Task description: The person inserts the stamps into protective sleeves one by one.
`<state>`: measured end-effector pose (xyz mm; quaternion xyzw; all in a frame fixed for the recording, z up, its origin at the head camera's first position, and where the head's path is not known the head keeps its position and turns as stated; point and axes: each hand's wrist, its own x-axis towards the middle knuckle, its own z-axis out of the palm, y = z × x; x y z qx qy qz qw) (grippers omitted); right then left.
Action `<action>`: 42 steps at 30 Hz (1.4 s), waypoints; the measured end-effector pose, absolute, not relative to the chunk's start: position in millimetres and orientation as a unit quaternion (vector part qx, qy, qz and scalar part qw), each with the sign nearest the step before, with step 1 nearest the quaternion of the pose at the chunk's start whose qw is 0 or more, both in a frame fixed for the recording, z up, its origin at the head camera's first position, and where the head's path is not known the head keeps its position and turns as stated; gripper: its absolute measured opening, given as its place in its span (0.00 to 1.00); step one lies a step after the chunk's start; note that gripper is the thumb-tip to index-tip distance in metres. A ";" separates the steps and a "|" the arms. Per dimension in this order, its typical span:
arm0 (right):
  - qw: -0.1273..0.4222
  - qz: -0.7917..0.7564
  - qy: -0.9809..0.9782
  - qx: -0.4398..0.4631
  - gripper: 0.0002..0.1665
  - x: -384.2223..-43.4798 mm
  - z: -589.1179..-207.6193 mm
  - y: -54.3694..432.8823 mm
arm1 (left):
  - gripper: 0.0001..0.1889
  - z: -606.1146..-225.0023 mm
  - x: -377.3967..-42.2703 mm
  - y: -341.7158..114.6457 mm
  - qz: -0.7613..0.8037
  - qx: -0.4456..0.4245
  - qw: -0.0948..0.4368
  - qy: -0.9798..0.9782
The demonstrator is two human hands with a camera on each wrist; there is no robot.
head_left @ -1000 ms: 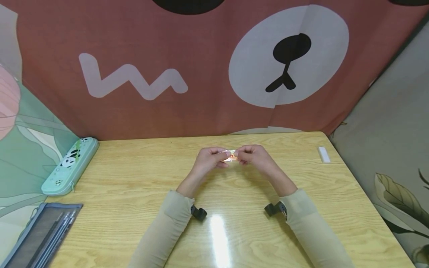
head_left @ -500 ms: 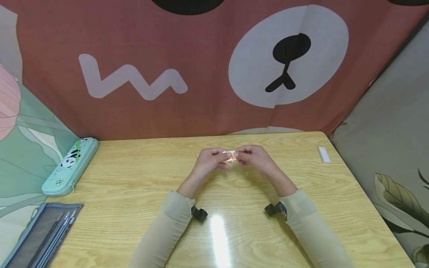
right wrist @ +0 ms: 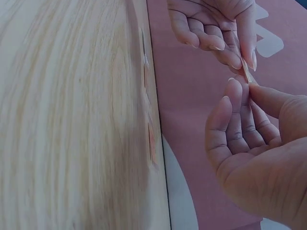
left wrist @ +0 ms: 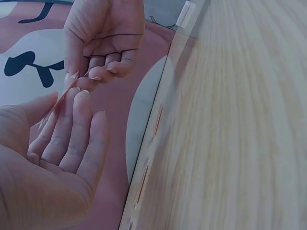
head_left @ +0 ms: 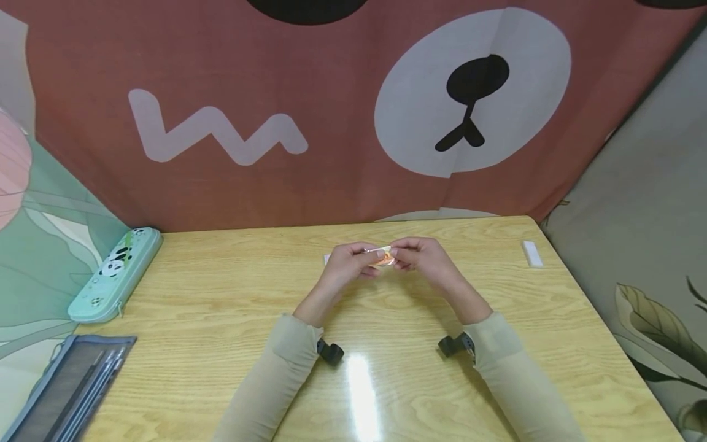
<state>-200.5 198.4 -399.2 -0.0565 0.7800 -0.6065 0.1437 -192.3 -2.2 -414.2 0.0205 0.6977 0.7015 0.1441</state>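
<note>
A small flat shiny packet [head_left: 386, 256], orange and clear like a plastic wrapper, is held above the far part of the table. My left hand [head_left: 345, 263] pinches its left side between thumb and fingers. Its right end is pinched by my right hand [head_left: 424, 256]. Seen edge-on in the left wrist view, the packet [left wrist: 61, 99] is a thin strip joining both hands. The right wrist view shows the packet [right wrist: 246, 72] running between the two thumbs. Fingers cover much of it, and its contents cannot be told.
Thin flat pieces with orange edges [right wrist: 151, 141] lie near the table's far edge, largely hidden by my hands from above. A white block [head_left: 533, 254] lies at the right. On the left are a panda case [head_left: 116, 275] and a mesh pouch of pens [head_left: 91, 387].
Both hands keep hold of the packet and shift very slightly to the right. The packet's visible part tilts a little. A whitish edge beside my left hand now shows more.
</note>
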 end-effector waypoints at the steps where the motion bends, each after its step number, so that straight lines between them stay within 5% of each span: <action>1: 0.143 -0.606 0.781 -0.056 0.19 -200.6 -399.2 199.8 | 0.13 -414.4 -192.4 -1.3 0.701 0.021 0.143 0.698; 30: 0.107 -0.560 0.822 -0.011 0.27 -209.4 -397.5 290.9 | 0.13 -414.3 -202.7 67.9 0.682 0.012 0.126 0.720; 38: 0.123 -0.547 0.828 0.000 0.26 -214.1 -404.3 297.4 | 0.22 -410.8 -208.4 68.1 0.373 0.114 0.013 0.921; 42: 0.129 -0.545 0.828 0.006 0.25 -216.9 -410.3 293.7 | 0.25 -410.2 -214.2 69.8 0.267 0.142 0.019 0.953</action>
